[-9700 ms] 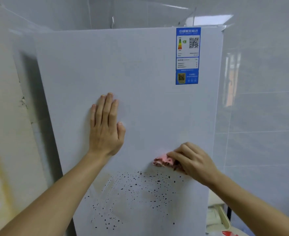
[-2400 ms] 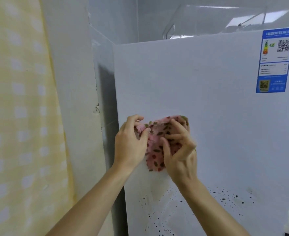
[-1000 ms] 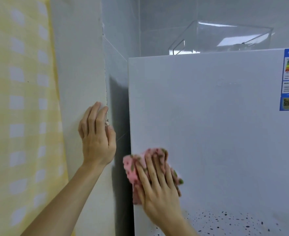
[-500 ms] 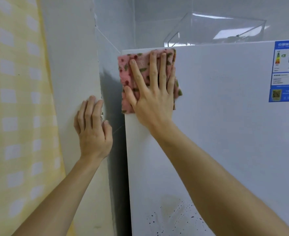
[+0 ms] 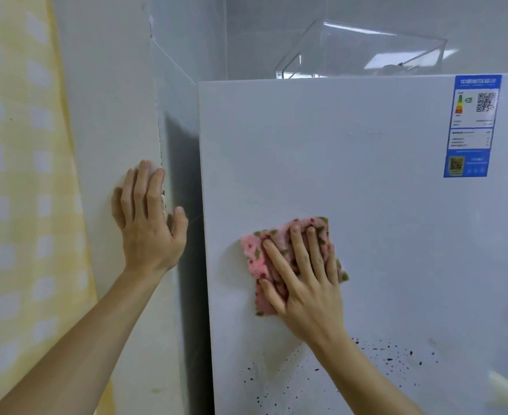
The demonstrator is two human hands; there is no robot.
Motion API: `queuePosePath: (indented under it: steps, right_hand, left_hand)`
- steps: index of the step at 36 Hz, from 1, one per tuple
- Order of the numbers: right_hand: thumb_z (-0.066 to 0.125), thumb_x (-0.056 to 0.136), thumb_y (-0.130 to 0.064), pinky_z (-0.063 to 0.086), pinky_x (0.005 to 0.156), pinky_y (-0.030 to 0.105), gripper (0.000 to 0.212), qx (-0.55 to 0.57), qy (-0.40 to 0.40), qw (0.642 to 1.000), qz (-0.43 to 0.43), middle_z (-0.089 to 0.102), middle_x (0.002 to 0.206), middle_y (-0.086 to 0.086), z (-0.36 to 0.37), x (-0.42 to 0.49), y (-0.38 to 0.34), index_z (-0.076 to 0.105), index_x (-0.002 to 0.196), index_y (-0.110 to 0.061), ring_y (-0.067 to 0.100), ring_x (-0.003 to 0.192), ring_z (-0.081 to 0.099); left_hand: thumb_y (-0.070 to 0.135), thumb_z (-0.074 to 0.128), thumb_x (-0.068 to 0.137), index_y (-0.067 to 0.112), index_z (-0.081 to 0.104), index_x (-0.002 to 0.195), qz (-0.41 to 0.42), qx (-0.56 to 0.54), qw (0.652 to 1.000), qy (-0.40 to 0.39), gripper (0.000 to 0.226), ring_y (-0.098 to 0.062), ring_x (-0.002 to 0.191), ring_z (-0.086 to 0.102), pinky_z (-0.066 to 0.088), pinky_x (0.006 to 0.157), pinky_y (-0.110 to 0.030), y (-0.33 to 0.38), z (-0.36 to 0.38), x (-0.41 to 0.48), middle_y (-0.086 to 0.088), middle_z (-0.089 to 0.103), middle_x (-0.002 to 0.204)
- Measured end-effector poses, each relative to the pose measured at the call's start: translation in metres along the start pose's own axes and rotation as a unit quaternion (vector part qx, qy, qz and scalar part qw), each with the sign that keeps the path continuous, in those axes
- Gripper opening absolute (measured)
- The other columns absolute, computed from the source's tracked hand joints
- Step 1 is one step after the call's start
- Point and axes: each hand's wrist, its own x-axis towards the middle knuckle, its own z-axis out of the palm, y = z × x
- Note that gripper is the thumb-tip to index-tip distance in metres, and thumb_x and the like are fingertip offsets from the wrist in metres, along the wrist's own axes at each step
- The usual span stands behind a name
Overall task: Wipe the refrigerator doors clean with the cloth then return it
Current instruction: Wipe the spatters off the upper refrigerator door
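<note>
The right hand [image 5: 306,283] lies flat with straight, spread fingers, pressing the pink patterned cloth [image 5: 254,250] against the refrigerator door [image 5: 381,235], near the door's left edge and about midway up what shows. The left hand [image 5: 147,232] is also flat and holds nothing; it is braced against the pale wall [image 5: 105,100] at its chipped corner.

The main risk looks to be the cloth slipping. It is only pinned under flat fingers, not gripped, so on this smooth door a lighter press could let it slide out and drop, possibly into the dark gap [image 5: 186,175] between refrigerator and wall. The dark specks [image 5: 390,359] scattered below the hand may smear rather than lift if the cloth drags through them in one pass. Farther right, a stroke across the blue label [image 5: 470,125] could catch its edge. A wipe along the top rim might nudge the clear box [image 5: 366,49] sitting on the refrigerator.

The door is plain white and glossy, unmarked above the hand and spotted below it. Behind are grey tiles [image 5: 276,13], and a yellow checked curtain [image 5: 16,205] hangs at the far left.
</note>
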Motion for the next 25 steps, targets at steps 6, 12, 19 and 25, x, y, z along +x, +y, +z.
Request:
queuePosePath:
  steps: [6,12,19,25]
  right_hand:
    - [0.055,0.101,-0.057,0.015,0.129,0.058,0.065,0.005,0.08,0.995,0.064,0.024,0.17,0.017,-0.016,0.091,0.022,0.042,0.159,-0.032,0.039,0.159,0.019]
    - [0.041,0.104,-0.06,0.014,0.129,0.059,0.064,-0.019,0.132,0.981,0.139,0.025,0.17,0.02,-0.035,0.204,0.052,0.038,0.161,-0.032,0.04,0.159,0.02]
    - [0.047,0.108,-0.045,0.026,0.124,0.06,0.056,-0.02,0.118,0.989,0.085,0.026,0.17,0.019,-0.018,0.107,0.035,0.039,0.161,-0.029,0.041,0.159,0.02]
    - [0.05,0.102,-0.055,0.006,0.13,0.057,0.064,-0.018,-0.005,1.0,-0.004,0.01,0.175,0.012,-0.011,-0.023,0.043,0.037,0.161,-0.032,0.035,0.162,0.007]
  left_hand:
    - [0.032,0.05,0.096,0.01,0.031,0.161,-0.002,0.006,1.0,-0.013,0.072,-0.032,0.16,0.018,0.01,0.13,-0.055,-0.001,-0.001,0.0,-0.011,0.026,0.171]
    - [0.033,0.049,0.096,0.008,0.033,0.16,0.002,0.007,1.0,-0.012,0.07,-0.032,0.159,0.019,0.012,0.13,-0.055,-0.001,-0.002,0.002,-0.012,0.028,0.17]
    - [0.035,0.046,0.1,0.004,0.035,0.157,-0.018,-0.013,1.0,-0.001,0.065,-0.038,0.157,0.021,0.013,0.128,-0.058,0.02,-0.001,0.003,-0.018,0.031,0.167]
    - [0.035,0.048,0.1,0.007,0.041,0.154,0.053,-0.033,0.998,-0.026,0.061,-0.042,0.156,0.025,0.021,0.125,-0.065,0.064,0.002,-0.009,-0.021,0.035,0.165]
